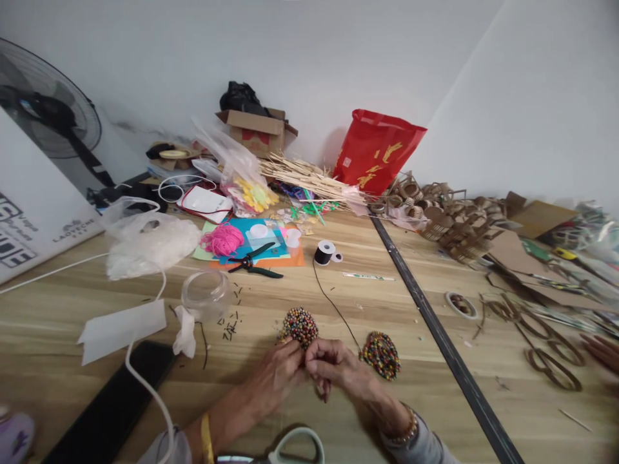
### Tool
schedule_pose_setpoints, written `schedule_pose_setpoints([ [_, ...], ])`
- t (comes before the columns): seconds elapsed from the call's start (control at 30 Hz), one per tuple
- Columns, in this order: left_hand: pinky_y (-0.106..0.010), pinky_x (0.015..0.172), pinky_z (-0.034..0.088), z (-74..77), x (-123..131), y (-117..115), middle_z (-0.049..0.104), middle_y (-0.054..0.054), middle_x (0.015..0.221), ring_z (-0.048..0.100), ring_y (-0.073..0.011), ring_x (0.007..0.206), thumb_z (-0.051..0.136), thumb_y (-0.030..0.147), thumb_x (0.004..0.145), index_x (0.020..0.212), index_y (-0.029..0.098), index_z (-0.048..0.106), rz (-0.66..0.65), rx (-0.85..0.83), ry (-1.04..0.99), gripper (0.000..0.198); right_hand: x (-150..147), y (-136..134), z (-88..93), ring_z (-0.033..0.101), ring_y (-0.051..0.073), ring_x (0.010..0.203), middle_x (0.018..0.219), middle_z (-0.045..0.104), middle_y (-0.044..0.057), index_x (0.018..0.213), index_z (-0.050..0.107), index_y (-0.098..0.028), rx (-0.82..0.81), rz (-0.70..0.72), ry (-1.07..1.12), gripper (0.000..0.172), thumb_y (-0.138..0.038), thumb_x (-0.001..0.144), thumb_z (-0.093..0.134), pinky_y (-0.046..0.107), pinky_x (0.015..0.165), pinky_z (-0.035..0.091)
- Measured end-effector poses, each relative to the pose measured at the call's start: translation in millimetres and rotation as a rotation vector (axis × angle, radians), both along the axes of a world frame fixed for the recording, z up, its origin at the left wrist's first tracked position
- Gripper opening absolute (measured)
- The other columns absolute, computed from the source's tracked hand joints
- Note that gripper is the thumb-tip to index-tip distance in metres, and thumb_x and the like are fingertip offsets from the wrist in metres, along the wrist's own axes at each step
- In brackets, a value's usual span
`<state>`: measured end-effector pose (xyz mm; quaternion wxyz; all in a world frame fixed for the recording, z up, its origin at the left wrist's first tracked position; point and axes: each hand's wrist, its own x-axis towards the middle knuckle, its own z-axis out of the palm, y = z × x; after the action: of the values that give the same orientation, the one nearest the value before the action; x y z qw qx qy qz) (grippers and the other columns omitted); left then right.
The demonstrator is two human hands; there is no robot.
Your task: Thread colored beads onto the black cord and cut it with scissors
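My left hand [276,368] rests by the near edge of a bunch of small multicoloured beads [300,326], fingers closed. Against it my right hand [338,366] makes a pinch, thumb and forefinger together. What sits between the fingertips is too small and hidden to make out. To the right lies a second coil of strung multicoloured beads [381,355]. From a spool of black cord [324,252] a thin strand runs down towards that coil. A grey scissors handle [300,444] shows at the bottom edge, just below my hands.
Black cutting pliers [255,263] lie on coloured paper beside pink yarn [222,240]. Left are a clear tape roll [206,290], a plastic bag [149,241] and cord scraps. A dark strip [425,303] crosses the table; large scissors [546,341] and another person's hand [602,351] are right.
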<state>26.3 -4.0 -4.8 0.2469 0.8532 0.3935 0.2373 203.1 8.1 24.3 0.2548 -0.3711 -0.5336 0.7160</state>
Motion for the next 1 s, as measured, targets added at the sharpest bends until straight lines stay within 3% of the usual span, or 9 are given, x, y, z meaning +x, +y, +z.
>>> schedule_pose_setpoints([
  [0.17, -0.026, 0.063, 0.047, 17.9, -8.4, 1.6, 0.067, -0.004, 0.071, 0.062, -0.0179, 0.067, 0.053, 0.017, 0.081, 0.074, 0.015, 0.065, 0.271, -0.362, -0.222, 0.014, -11.8, -1.8, -16.2, 0.043, 0.004, 0.038, 0.053, 0.050, -0.006, 0.076, 0.055, -0.016, 0.089, -0.166, -0.039, 0.041, -0.055, 0.074, 0.066, 0.014, 0.038, 0.038],
  [0.37, -0.028, 0.067, 0.049, 14.6, -13.6, 8.8, 0.071, -0.005, 0.073, 0.063, -0.0187, 0.070, 0.065, 0.023, 0.066, 0.078, 0.013, 0.068, 0.359, -0.696, -0.646, 0.016, -15.0, -5.5, -27.0, 0.039, 0.005, 0.036, 0.052, 0.046, -0.007, 0.076, 0.053, -0.016, 0.165, -0.289, -0.047, 0.040, -0.055, 0.078, 0.062, 0.016, 0.036, 0.037],
  [0.63, -0.026, 0.063, 0.048, 6.3, -18.5, 12.8, 0.070, -0.004, 0.068, 0.061, -0.0168, 0.064, 0.071, 0.028, 0.062, 0.071, 0.013, 0.070, 0.385, -0.732, -0.719, 0.018, -11.4, -9.7, -24.0, 0.050, 0.013, 0.063, 0.070, 0.056, 0.002, 0.078, 0.059, -0.016, 0.639, -0.336, -0.205, 0.020, -0.033, 0.089, 0.054, 0.022, 0.055, 0.039],
  [0.73, -0.024, 0.058, 0.046, 9.1, -18.7, 12.5, 0.067, -0.002, 0.062, 0.057, -0.0147, 0.059, 0.069, 0.031, 0.066, 0.070, 0.013, 0.069, 0.371, -0.715, -0.707, 0.018, -10.7, -9.6, -24.8, 0.050, 0.014, 0.067, 0.074, 0.055, 0.002, 0.079, 0.056, -0.018, 0.741, -0.341, -0.197, 0.017, -0.027, 0.091, 0.049, 0.023, 0.057, 0.039],
  [1.0, -0.025, 0.061, 0.046, 7.3, -19.0, 13.7, 0.069, -0.002, 0.066, 0.059, -0.0154, 0.062, 0.069, 0.029, 0.066, 0.073, 0.014, 0.071, 0.344, -0.718, -0.715, 0.017, -10.4, -11.5, -31.7, 0.052, 0.016, 0.072, 0.077, 0.056, 0.003, 0.084, 0.054, -0.019, 0.931, -0.358, -0.217, 0.011, -0.020, 0.092, 0.047, 0.026, 0.064, 0.043],
])
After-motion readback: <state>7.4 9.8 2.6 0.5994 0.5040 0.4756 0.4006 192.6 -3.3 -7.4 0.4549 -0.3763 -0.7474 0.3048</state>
